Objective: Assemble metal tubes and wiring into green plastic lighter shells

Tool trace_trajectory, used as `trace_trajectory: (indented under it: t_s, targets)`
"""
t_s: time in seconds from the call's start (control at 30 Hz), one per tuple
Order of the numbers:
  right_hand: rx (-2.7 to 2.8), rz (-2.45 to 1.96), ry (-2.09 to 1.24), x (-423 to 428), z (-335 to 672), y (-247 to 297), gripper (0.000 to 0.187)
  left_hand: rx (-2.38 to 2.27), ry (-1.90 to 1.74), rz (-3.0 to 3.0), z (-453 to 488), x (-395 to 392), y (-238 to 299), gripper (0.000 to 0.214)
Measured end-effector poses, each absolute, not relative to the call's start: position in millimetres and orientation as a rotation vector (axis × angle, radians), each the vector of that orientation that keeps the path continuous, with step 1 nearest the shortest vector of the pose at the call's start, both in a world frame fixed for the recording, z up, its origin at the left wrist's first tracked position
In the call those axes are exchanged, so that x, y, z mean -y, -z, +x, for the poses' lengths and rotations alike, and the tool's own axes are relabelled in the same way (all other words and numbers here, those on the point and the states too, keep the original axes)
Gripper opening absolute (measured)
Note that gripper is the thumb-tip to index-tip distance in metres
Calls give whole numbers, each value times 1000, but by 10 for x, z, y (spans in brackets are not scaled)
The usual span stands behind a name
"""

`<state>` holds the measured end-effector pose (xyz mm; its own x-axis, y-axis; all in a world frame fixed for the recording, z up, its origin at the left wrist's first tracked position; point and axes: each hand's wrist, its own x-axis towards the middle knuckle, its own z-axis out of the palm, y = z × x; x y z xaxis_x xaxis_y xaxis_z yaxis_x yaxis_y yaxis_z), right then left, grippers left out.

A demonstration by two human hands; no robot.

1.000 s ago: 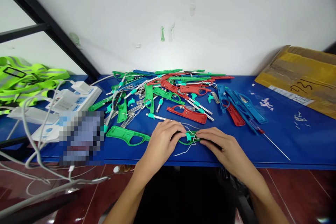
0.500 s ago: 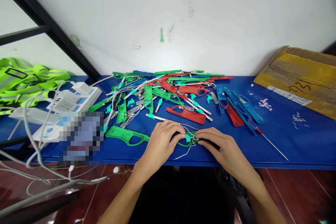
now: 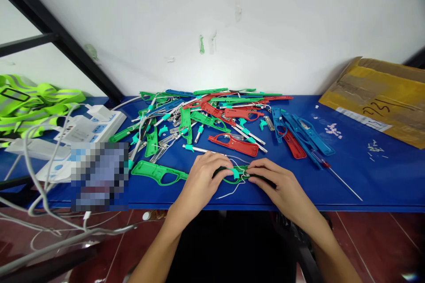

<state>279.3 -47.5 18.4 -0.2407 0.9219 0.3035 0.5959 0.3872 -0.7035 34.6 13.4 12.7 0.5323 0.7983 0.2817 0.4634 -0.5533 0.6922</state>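
In front of me, near the table's front edge, lies a green lighter casing half (image 3: 232, 181), largely covered by my hands. My left hand (image 3: 208, 174) is closed over its left part, thumb and fingers pinched beside a teal trigger (image 3: 236, 173). At the other end my right hand (image 3: 272, 177) grips the casing between thumb and fingers, close to a small metal part. Thin white wire (image 3: 229, 195) trails from it toward the edge. Another green casing half (image 3: 149, 169) lies left of my left hand. What sits under my fingers is hidden.
Behind my hands spreads a pile of green, red (image 3: 234, 143) and blue (image 3: 315, 137) casing halves with metal lighter tubes. A screwdriver (image 3: 320, 159) lies right, before a taped carton (image 3: 375, 101). At left are a power strip (image 3: 109, 124), cables and a blurred phone-like object (image 3: 101, 174).
The whole view has shifted slightly. Both hands keep their hold on the green casing half, and the teal trigger between them looks slightly turned.
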Motion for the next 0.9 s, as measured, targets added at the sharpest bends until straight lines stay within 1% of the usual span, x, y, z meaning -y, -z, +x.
trace_trajectory:
  t_s: [0.2,0.5,0.7,0.9]
  targets:
    - [1967,-1292,-581,474,2798,-177,17,-1031,-835,2189,344,-126,-136,11]
    - [1969,-1290,-573,475,2795,-178,16,-1059,-838,2090,348,-148,-105,9]
    - [1964,-1283,-577,470,2809,-163,16,-1112,-799,2137,359,-158,-82,12]
    - [1972,-1268,-582,469,2822,-149,16,-1063,-864,2174,356,-165,-80,14]
